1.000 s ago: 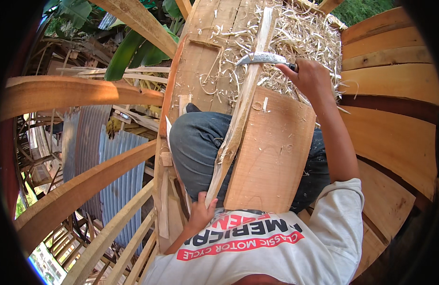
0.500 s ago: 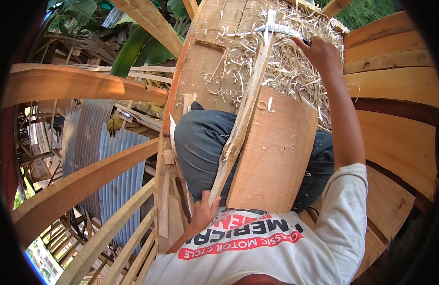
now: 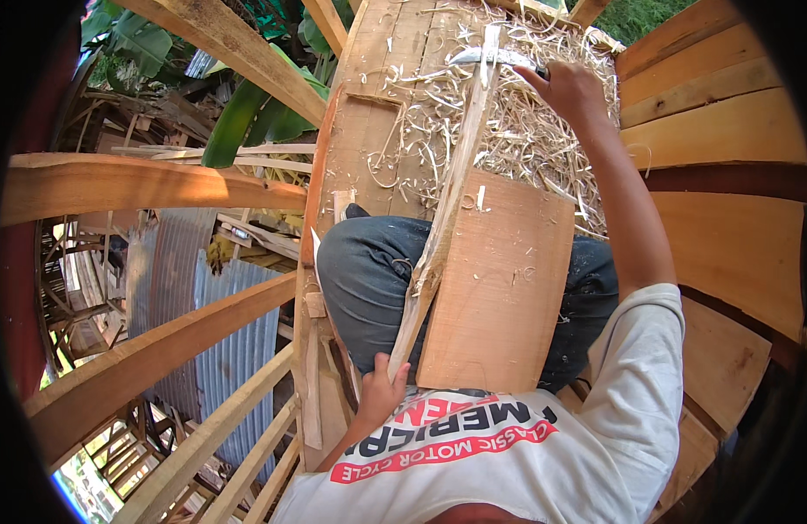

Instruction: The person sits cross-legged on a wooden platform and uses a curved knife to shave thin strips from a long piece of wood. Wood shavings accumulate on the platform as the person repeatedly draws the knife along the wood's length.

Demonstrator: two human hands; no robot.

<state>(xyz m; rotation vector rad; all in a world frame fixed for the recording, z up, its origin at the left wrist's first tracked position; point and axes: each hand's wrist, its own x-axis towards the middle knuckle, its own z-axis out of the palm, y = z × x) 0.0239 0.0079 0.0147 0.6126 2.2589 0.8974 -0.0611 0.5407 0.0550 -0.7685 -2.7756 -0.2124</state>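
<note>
A long, roughly whittled wooden stick (image 3: 451, 192) slants away from my lap across the wooden planks. Its near end is in my left hand (image 3: 382, 389), which is closed around it beside my shirt. Near the far end, the curved metal blade of a knife (image 3: 500, 57) lies across the pale, freshly cut wood. My right hand (image 3: 574, 92) is wrapped around the knife's dark handle, with that arm stretched forward. A flat wooden board (image 3: 500, 288) rests over my lap, just right of the stick, with a few shavings on it.
Curled wood shavings (image 3: 543, 131) are heaped on the plank floor (image 3: 360, 131) ahead. Upright wooden ribs (image 3: 150, 188) stand along the left, and a planked wall (image 3: 718, 131) curves along the right. Beyond the ribs are corrugated metal sheets (image 3: 237, 349) and banana leaves (image 3: 255, 113).
The whole view has shifted slightly. The knife blade sits a little closer to the stick's far tip. Both hands keep their hold.
</note>
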